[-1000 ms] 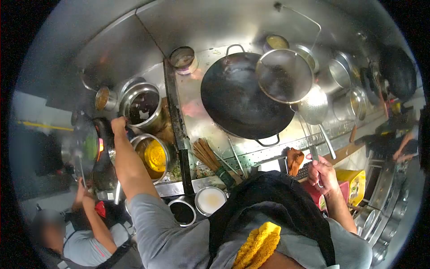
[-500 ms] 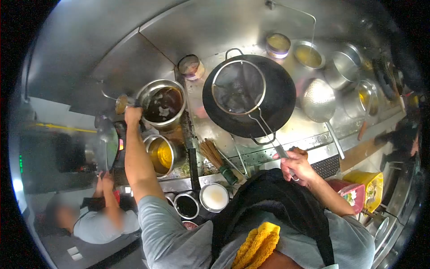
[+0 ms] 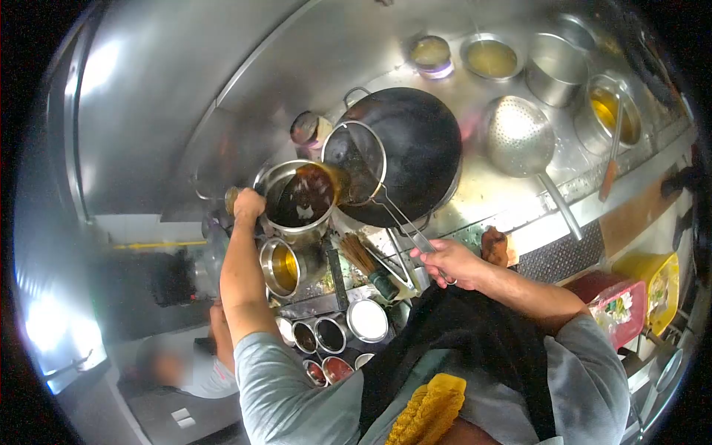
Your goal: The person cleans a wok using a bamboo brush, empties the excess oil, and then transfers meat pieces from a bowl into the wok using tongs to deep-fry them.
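Observation:
My left hand (image 3: 250, 203) is closed at the left side of a steel pot (image 3: 261, 180) of dark brown liquid (image 3: 305, 194). The pot tips right, and brown liquid runs over its right rim toward a round fine-mesh strainer (image 3: 356, 152). My right hand (image 3: 448, 264) grips the strainer by its long handle (image 3: 404, 222), keeping the mesh over the left part of a black wok (image 3: 419, 133). How my left fingers sit on the pot is partly hidden.
A smaller pot of yellow oil (image 3: 284, 268) stands below the tilted one. A bamboo brush (image 3: 363, 259), a perforated ladle (image 3: 521, 137) and an oil pot (image 3: 610, 111) are around the wok. Pink (image 3: 621, 308) and yellow bins (image 3: 660, 285) stand right. Another person (image 3: 208, 374) is at lower left.
The brown-liquid pot has moved right and tipped toward the wok, with liquid now pouring out. The strainer has shifted left over the wok to meet it. The camera view has turned.

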### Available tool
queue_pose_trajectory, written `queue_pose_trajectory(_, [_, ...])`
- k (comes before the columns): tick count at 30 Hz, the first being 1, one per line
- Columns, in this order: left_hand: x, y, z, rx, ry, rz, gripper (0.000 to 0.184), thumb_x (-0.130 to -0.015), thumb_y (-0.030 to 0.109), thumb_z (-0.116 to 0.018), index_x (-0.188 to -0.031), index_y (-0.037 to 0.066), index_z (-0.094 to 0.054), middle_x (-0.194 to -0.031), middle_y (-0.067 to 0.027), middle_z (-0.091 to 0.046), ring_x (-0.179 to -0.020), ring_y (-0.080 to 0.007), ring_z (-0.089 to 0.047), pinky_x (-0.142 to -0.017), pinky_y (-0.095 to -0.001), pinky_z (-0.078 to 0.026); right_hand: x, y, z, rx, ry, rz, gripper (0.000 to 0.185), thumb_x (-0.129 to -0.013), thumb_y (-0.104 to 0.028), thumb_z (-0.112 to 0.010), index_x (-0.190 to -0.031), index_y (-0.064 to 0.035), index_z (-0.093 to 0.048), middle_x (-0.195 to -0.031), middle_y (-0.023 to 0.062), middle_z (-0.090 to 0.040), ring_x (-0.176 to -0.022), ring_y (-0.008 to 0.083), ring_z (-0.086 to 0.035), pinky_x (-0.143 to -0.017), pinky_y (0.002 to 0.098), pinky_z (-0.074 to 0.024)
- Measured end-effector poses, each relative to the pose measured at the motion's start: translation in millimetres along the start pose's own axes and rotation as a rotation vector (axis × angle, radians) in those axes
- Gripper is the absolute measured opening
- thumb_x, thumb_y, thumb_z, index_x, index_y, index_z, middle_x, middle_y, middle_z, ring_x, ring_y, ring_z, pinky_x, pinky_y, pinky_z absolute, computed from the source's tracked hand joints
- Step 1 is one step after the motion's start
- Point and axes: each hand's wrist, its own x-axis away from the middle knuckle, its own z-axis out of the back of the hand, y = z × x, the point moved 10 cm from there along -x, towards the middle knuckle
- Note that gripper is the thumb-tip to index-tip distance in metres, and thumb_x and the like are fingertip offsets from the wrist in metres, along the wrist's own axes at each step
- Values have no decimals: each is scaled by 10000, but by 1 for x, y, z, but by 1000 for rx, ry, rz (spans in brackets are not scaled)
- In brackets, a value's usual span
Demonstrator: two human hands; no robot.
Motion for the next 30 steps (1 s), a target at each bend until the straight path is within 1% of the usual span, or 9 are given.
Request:
queue_pose_trajectory(3, [18, 15, 12, -50, 0, -2, 381, -832, 227, -581, -1124, 5, -683, -1190, -237, -651, -1136, -379, -622, -981, -429, -493, 9, 3, 9, -30, -17, -22, 253, -991, -216, -549, -1213, -95, -571, -635, -21, -484, -432, 117, -448, -390, 256, -323])
queue_pose_trajectory(6, [2, 7, -5, -126, -29, -29, 401, -842, 259, -571, -1143, 16, -677, -1207, -226, -649, -1145, -367, -622, -985, -422, -493, 16, 6, 14, -54, -12, -34, 241, -994, -236, -562, -1178, -83, -585, -622, -25, -487, -416, 115, -439, -385, 254, -311])
queue_pose_trajectory(8, [25, 22, 15, -142, -15, -2, 411, -847, 267, -567, -1160, 21, -668, -1219, -221, -645, -1153, -361, -620, -987, -420, -492, 16, 10, 18, -64, -18, -47, 231, -995, -244, -566, -1155, -80, -593, -615, -25, -487, -410, 114, -435, -381, 257, -308])
queue_pose_trajectory(13, [30, 33, 23, -197, -37, 7, 421, -869, 268, -546, -1213, 45, -642, -1264, -211, -625, -1181, -345, -608, -1001, -418, -485, 12, 17, 22, -78, -24, 14, 192, -996, -242, -570, -1078, -72, -605, -608, -21, -499, -403, 115, -449, -367, 283, -314])
queue_pose_trajectory(17, [35, 42, 34, -243, -45, -10, 401, -888, 251, -505, -1226, 81, -638, -1274, -192, -625, -1202, -341, -594, -1013, -420, -476, 9, 19, 27, -12, 4, -8, 188, -993, -231, -570, -1084, -70, -604, -611, -11, -501, -411, 121, -462, -377, 288, -334])
queue_pose_trajectory(19, [47, 54, 47, -277, -47, -22, 395, -891, 245, -497, -1227, 92, -638, -1273, -185, -627, -1207, -339, -591, -1016, -420, -474, 6, 19, 32, -69, 24, 26, 186, -975, -175, -558, -1118, -60, -593, -628, -11, -490, -431, 114, -453, -387, 263, -313])
queue_pose_trajectory(21, [49, 57, 53, -272, -100, 48, 396, -884, 231, -504, -1235, 102, -634, -1268, -174, -633, -1208, -336, -590, -1016, -424, -474, 5, 20, 38, -69, 35, 9, 180, -977, -180, -557, -1108, -63, -593, -626, -11, -489, -431, 112, -452, -386, 264, -313])
queue_pose_trajectory(25, [53, 67, 68, -286, -62, 17, 384, -885, 217, -504, -1220, 95, -644, -1260, -179, -636, -1197, -339, -597, -1007, -424, -479, 1, 23, 48, -29, 54, 6, 189, -969, -211, -586, -1071, -52, -598, -618, 8, -500, -410, 135, -458, -374, 299, -355])
queue_pose_trajectory(30, [38, 74, 75, -353, -36, -26, 387, -887, 218, -505, -1195, 45, -664, -1263, -187, -634, -1184, -333, -610, -987, -413, -493, -6, 25, 49, -67, 41, 31, 220, -978, -207, -569, -1118, -40, -601, -626, 8, -495, -399, 138, -437, -365, 296, -360])
